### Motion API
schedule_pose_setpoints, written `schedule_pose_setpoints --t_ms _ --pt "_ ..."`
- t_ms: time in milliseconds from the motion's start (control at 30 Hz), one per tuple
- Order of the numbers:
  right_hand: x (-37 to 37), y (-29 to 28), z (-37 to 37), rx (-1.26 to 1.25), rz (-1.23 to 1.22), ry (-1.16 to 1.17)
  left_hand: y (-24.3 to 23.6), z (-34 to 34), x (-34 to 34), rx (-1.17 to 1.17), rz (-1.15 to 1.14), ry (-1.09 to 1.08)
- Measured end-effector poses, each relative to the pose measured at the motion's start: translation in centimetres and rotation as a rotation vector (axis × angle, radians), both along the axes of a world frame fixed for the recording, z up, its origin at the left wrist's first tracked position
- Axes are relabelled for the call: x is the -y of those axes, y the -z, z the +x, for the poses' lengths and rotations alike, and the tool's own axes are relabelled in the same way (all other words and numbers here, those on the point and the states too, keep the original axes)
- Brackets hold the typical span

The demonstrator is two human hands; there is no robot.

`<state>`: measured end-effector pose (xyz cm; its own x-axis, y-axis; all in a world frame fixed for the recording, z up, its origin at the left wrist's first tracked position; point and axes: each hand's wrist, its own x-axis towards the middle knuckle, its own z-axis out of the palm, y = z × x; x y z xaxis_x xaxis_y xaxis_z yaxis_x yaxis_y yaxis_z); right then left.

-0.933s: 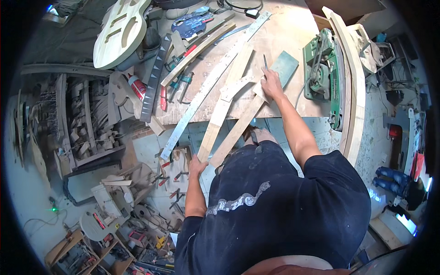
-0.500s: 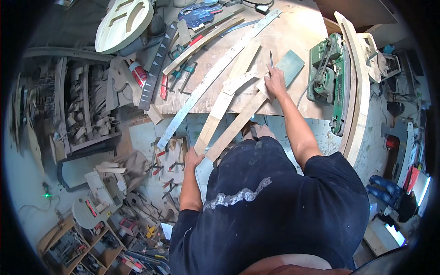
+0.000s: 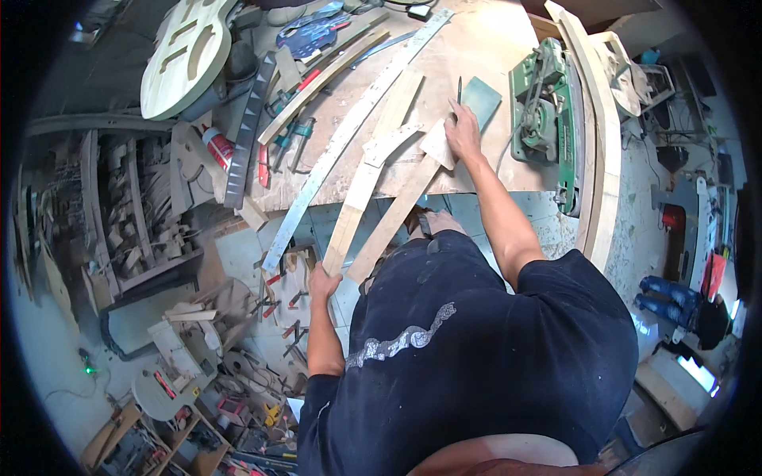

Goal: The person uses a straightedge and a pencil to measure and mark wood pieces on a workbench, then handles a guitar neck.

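Note:
My left hand [image 3: 325, 282] is closed round the near end of a long pale wooden blank [image 3: 344, 228], which sticks out past the bench's front edge. A short curved light wood piece [image 3: 393, 145] lies across that blank. My right hand [image 3: 463, 132] grips a slim dark pencil [image 3: 459, 89], its shaft pointing away from me. Beside and partly under that hand is a small pale flat piece [image 3: 438, 144]. It overlaps a narrow brown board [image 3: 393, 218] that overhangs the edge. A blue-green flat board [image 3: 481, 103] shows beyond; whether the two boards join is hidden.
A long whitish straightedge [image 3: 357, 123] lies left of the blank. Further left are clamps [image 3: 300, 143], a red-and-white glue bottle [image 3: 217, 147], a toothed dark strip [image 3: 248, 135] and a guitar body [image 3: 188, 55]. A green belt sander [image 3: 542, 103] stands at the right, beside long boards [image 3: 605, 151].
The whole view has shifted left a little. My right hand has moved slightly off the small pale piece, so more of it shows. My left hand keeps its hold on the blank.

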<state>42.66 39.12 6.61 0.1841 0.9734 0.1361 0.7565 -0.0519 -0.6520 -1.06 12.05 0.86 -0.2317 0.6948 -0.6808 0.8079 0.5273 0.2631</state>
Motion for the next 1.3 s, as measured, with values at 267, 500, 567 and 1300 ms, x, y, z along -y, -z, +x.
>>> schedule_pose_setpoints --t_ms 267,500,567,1300 --pt "-1.5 1.2 -4.3 0.283 0.151 -0.570 -2.0 -2.1 -4.1 -0.023 0.015 0.124" --pt "-3.8 3.2 -6.9 0.561 0.158 -0.465 -3.0 -1.5 -5.5 -0.120 0.038 0.188" --pt "-4.1 2.8 -5.7 0.502 0.114 -0.501 -3.2 -1.4 -5.9 -0.115 0.056 0.220" --pt "23.0 -23.9 16.0 0.881 0.282 0.624 -1.2 0.8 -8.6 -0.043 0.655 0.260"
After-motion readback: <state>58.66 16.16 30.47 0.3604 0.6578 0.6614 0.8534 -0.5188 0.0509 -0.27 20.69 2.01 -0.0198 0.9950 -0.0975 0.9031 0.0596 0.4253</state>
